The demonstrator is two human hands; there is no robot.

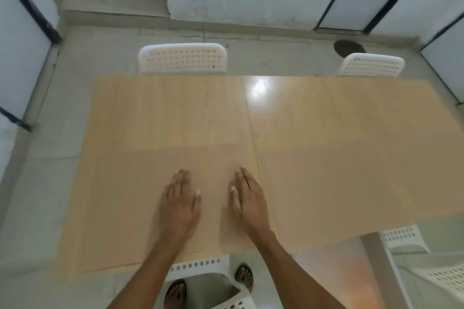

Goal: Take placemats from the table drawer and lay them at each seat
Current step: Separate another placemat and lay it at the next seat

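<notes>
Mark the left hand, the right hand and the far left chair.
left hand [179, 204], head view, on the back of the hand lying flat on the table.
right hand [248, 199], head view, on the back of the hand.
far left chair [182, 58], head view, on its perforated white backrest.

I see a soft, slightly blurred view under even indoor light. A white glare spot [259, 88] sits on the worktop [351, 133], toward its far edge. The worktop's near half lies in flat shadow. Beyond the worktop, wall lines bow from wide-angle distortion.
</notes>
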